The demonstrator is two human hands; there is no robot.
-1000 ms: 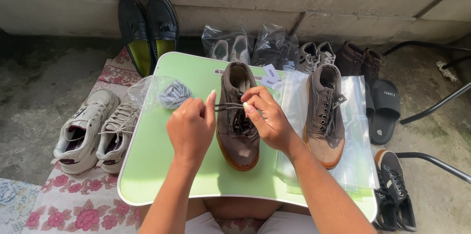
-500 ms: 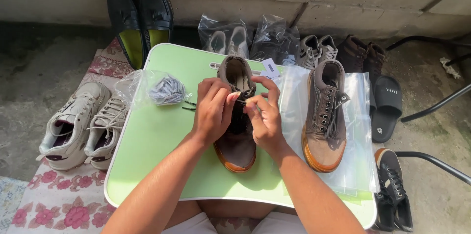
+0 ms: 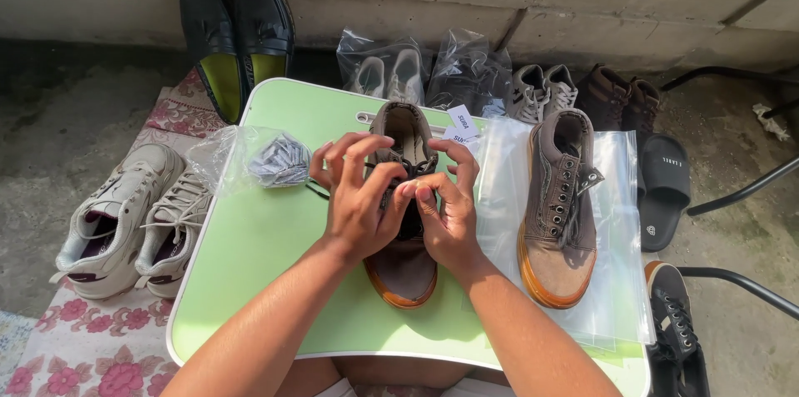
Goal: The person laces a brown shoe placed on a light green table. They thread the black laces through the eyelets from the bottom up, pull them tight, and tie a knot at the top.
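Note:
A brown suede shoe (image 3: pixel 404 268) with a tan sole lies toe toward me on the light green tray table (image 3: pixel 275 239). Both hands work over its laces. My left hand (image 3: pixel 359 197) rests on the lace area, fingers spread, its thumb pinching the dark lace. My right hand (image 3: pixel 445 210) meets it from the right, fingertips pinching the same lace. The matching brown shoe (image 3: pixel 559 205) lies to the right on a clear plastic bag (image 3: pixel 620 280), its laces loose.
A clear bag with grey laces (image 3: pixel 270 160) lies at the table's left. White sneakers (image 3: pixel 133 218) sit on a floral mat. Black loafers (image 3: pixel 237 31), bagged shoes (image 3: pixel 433 72), grey sneakers (image 3: pixel 541 89), brown boots, a black slide (image 3: pixel 663 189) and a black shoe (image 3: pixel 676 322) surround the table.
My hands have come down from pulling the lace upward and now sit close together on the shoe's lace area. The view has shifted slightly.

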